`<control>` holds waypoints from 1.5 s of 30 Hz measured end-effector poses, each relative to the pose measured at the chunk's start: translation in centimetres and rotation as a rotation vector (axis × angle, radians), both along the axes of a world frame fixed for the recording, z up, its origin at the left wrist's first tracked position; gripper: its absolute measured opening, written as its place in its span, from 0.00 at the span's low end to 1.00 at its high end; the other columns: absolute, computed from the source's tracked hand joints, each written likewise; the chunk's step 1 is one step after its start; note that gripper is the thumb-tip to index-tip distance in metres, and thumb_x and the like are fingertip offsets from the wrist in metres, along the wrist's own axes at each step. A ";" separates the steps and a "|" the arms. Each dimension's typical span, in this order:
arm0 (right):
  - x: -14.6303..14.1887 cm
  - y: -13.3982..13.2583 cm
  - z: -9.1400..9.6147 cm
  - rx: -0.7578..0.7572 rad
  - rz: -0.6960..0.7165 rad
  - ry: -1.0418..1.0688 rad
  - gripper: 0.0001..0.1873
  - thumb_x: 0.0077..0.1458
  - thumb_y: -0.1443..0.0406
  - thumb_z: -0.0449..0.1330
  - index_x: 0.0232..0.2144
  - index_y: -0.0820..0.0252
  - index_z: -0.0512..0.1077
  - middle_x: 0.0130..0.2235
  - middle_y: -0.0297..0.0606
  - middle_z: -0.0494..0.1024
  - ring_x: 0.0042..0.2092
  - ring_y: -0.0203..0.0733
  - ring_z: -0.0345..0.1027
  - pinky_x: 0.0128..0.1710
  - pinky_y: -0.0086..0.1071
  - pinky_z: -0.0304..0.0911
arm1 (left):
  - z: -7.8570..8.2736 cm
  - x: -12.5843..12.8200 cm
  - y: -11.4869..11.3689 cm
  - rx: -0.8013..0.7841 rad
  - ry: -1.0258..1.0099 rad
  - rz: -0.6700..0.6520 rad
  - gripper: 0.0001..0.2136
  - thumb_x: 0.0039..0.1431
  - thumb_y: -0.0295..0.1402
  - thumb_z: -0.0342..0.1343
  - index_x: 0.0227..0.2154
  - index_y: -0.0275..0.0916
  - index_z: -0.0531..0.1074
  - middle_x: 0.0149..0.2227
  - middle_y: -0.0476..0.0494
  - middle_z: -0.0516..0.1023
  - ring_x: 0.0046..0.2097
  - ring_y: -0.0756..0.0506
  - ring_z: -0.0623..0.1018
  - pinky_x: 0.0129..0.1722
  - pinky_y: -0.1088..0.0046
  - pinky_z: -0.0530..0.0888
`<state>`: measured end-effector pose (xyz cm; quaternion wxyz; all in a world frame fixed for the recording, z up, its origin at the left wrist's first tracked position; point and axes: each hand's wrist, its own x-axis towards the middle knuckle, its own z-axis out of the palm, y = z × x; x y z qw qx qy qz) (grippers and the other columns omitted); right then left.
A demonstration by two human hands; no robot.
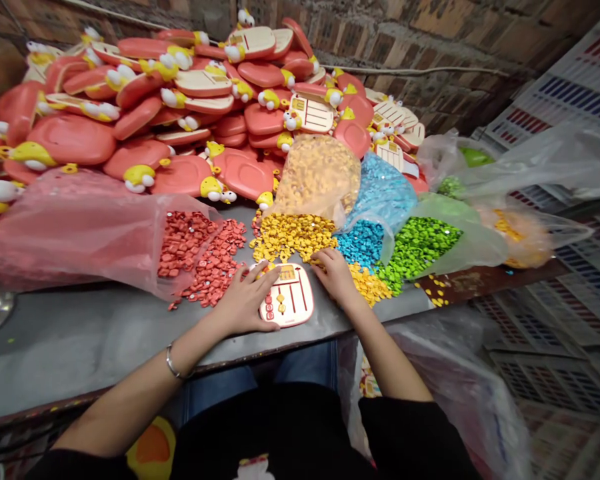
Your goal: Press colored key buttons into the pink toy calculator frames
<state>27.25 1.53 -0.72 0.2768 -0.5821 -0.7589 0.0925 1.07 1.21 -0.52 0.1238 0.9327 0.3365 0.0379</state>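
Note:
A cream toy board [296,315] with a red rim lies flat near the table's front edge. Red pieces sit in its left slot and yellow ones in the slot beside it; the two right slots show no pieces. Across the board's left side rests my left hand [243,301], gripping it with fingers at the top and thumb at the lower edge. My right hand [337,277] reaches to the front of a heap of small yellow pieces [295,233], fingers bent together. Whatever its fingertips hold is too small to make out.
Red pieces [220,260] spill from a pink bag [90,233] on the left. Blue pieces [360,241], green pieces [420,243] and lighter yellow pieces [369,285] lie right. Many red duck-headed toy boards [190,175] are piled behind. Patterned crates [565,313] stand at right.

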 end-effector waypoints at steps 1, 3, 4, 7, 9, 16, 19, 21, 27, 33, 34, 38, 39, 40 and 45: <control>0.3 0.5 -0.3 0.005 -0.016 -0.094 0.05 0.57 0.72 0.58 0.34 0.58 0.73 0.37 0.44 0.76 0.42 0.48 0.66 0.42 0.39 0.62 | 0.0 0.0 0.0 0.000 0.002 -0.001 0.51 0.46 0.59 0.57 0.67 0.37 0.45 0.68 0.36 0.52 0.67 0.30 0.49 0.62 0.49 0.43; 0.6 1.1 -0.7 -0.002 -0.009 -0.205 0.07 0.58 0.72 0.56 0.32 0.58 0.73 0.35 0.44 0.76 0.41 0.49 0.65 0.41 0.38 0.62 | 0.2 0.0 0.0 -0.004 0.011 0.001 0.50 0.46 0.59 0.57 0.67 0.37 0.46 0.68 0.36 0.52 0.67 0.30 0.49 0.62 0.49 0.43; 0.6 1.1 -0.7 0.011 -0.004 -0.209 0.07 0.59 0.72 0.56 0.33 0.58 0.73 0.35 0.44 0.76 0.41 0.48 0.65 0.40 0.38 0.62 | 0.2 0.1 0.0 -0.008 0.017 0.002 0.51 0.46 0.59 0.58 0.67 0.37 0.46 0.68 0.36 0.52 0.67 0.30 0.49 0.62 0.49 0.43; 0.1 0.5 -0.1 0.077 0.034 -0.073 0.06 0.61 0.69 0.55 0.37 0.59 0.73 0.38 0.43 0.76 0.42 0.46 0.66 0.42 0.37 0.62 | 0.3 0.1 0.0 -0.018 0.028 0.004 0.51 0.45 0.59 0.58 0.67 0.35 0.47 0.68 0.36 0.52 0.67 0.30 0.49 0.62 0.48 0.44; -0.6 0.1 0.2 0.077 0.105 -0.003 0.06 0.61 0.68 0.56 0.38 0.58 0.73 0.38 0.42 0.77 0.42 0.46 0.66 0.43 0.37 0.63 | 0.2 0.0 0.0 -0.014 0.023 0.001 0.51 0.45 0.60 0.58 0.67 0.35 0.48 0.68 0.36 0.52 0.67 0.30 0.49 0.62 0.47 0.44; -2.5 -0.2 -0.5 0.068 0.191 -0.053 0.10 0.61 0.70 0.55 0.31 0.58 0.75 0.35 0.43 0.76 0.41 0.47 0.63 0.40 0.38 0.62 | -0.1 -0.1 0.0 0.029 -0.001 -0.067 0.34 0.51 0.61 0.55 0.57 0.47 0.66 0.69 0.39 0.50 0.67 0.27 0.48 0.60 0.41 0.42; -2.1 -1.1 -0.3 0.049 0.228 -0.063 0.11 0.60 0.71 0.55 0.29 0.59 0.74 0.32 0.42 0.74 0.37 0.46 0.62 0.37 0.38 0.62 | 0.1 -0.1 -0.1 0.024 -0.006 -0.086 0.28 0.54 0.59 0.55 0.53 0.50 0.70 0.69 0.37 0.48 0.67 0.26 0.47 0.58 0.38 0.45; -2.1 -1.8 -0.1 0.031 0.270 -0.040 0.10 0.60 0.71 0.55 0.29 0.59 0.74 0.32 0.42 0.74 0.37 0.45 0.63 0.37 0.37 0.62 | 0.2 -0.1 -0.2 0.012 -0.003 -0.096 0.27 0.55 0.58 0.54 0.52 0.51 0.70 0.69 0.37 0.47 0.67 0.25 0.46 0.58 0.38 0.46; -5.2 -2.0 -0.5 -0.003 0.338 0.161 0.09 0.60 0.72 0.54 0.35 0.57 0.73 0.36 0.41 0.77 0.41 0.44 0.68 0.42 0.37 0.63 | 0.1 0.1 -0.2 -0.010 0.005 -0.057 0.39 0.50 0.58 0.58 0.61 0.43 0.60 0.69 0.36 0.48 0.68 0.28 0.44 0.60 0.41 0.44; -4.0 -3.4 0.2 -0.180 0.374 0.296 0.11 0.58 0.66 0.60 0.44 0.56 0.73 0.37 0.38 0.78 0.39 0.42 0.71 0.40 0.35 0.66 | 0.4 0.3 -0.1 -0.021 0.006 -0.030 0.42 0.47 0.57 0.61 0.62 0.43 0.58 0.68 0.37 0.50 0.67 0.29 0.48 0.61 0.43 0.45; -3.2 -3.3 0.3 -0.171 0.332 0.305 0.10 0.58 0.65 0.60 0.44 0.56 0.73 0.37 0.38 0.78 0.38 0.41 0.71 0.39 0.34 0.66 | 0.5 0.2 -0.1 -0.018 0.005 -0.028 0.41 0.47 0.57 0.60 0.62 0.42 0.59 0.68 0.37 0.51 0.67 0.29 0.48 0.61 0.43 0.45; -0.9 -1.0 0.0 0.004 0.055 0.166 0.06 0.60 0.69 0.56 0.37 0.57 0.73 0.37 0.41 0.77 0.41 0.45 0.69 0.42 0.38 0.64 | 0.4 0.0 -0.1 0.004 0.010 -0.056 0.37 0.48 0.59 0.59 0.57 0.43 0.65 0.68 0.38 0.50 0.67 0.28 0.47 0.60 0.43 0.46; -0.7 -0.1 -0.2 0.015 0.028 0.083 0.07 0.59 0.70 0.56 0.36 0.58 0.73 0.38 0.42 0.76 0.42 0.46 0.68 0.43 0.38 0.63 | 0.4 0.0 -0.1 0.011 0.012 -0.065 0.36 0.48 0.59 0.59 0.56 0.43 0.66 0.69 0.38 0.50 0.67 0.28 0.47 0.60 0.42 0.46; -0.7 0.7 -0.4 0.006 0.019 -0.007 0.07 0.58 0.72 0.56 0.35 0.59 0.73 0.38 0.43 0.76 0.42 0.47 0.67 0.43 0.38 0.63 | 0.3 -0.1 -0.1 0.018 0.014 -0.071 0.34 0.49 0.59 0.58 0.55 0.44 0.67 0.69 0.38 0.49 0.67 0.28 0.46 0.60 0.42 0.46; -0.9 2.1 -0.6 -0.016 0.028 -0.188 0.08 0.58 0.72 0.54 0.31 0.59 0.71 0.35 0.41 0.73 0.39 0.44 0.65 0.39 0.33 0.62 | 0.2 -0.2 0.0 0.017 0.015 -0.090 0.31 0.52 0.60 0.56 0.53 0.45 0.69 0.69 0.37 0.48 0.67 0.26 0.46 0.59 0.39 0.45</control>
